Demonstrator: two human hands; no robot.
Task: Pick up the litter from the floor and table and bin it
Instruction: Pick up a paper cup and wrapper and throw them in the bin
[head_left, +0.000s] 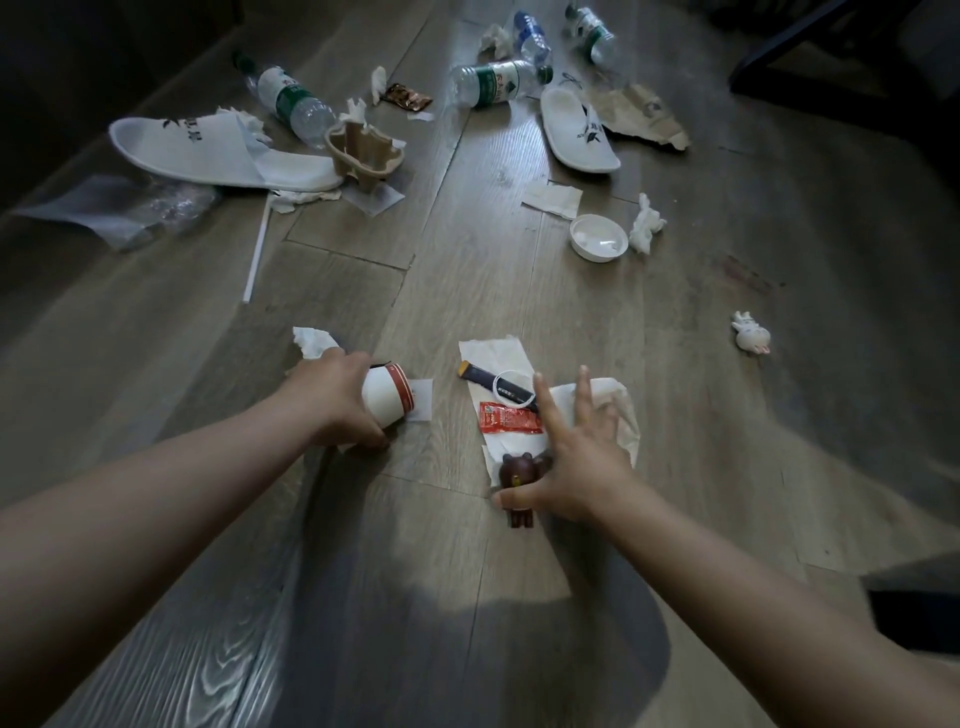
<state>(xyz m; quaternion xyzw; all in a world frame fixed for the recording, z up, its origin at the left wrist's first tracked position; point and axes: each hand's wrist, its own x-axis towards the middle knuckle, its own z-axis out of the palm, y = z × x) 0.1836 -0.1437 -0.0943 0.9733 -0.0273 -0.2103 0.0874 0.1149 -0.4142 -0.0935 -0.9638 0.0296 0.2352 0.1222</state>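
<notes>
So the left hand (332, 400) is down low by the floor (415, 597), fingers curled tight round a paper cup (387, 397) that's tipped on its side, so that bit of litter is in its grip. The right hand (576, 467) has hold of nothing. Its fingers (545, 405) are splayed wide and straight over a flat paper napkin (618, 400), with the thumb right by a little brown bear toy (517, 480).

Just left of those right fingertips there's a red sauce sachet (509, 418) and a dark stick packet (488, 382) with a white ring (514, 393) on it. A crumpled tissue (311, 340) sits just behind the left fingers.

Further out past the right fingers there's a white lid (597, 236), plus a rabbit toy (750, 338) off to the right. Well beyond both hands are a white slipper (208, 150), a cardboard cup carrier (363, 148), a second slipper (576, 130) and some plastic bottles (296, 101).
</notes>
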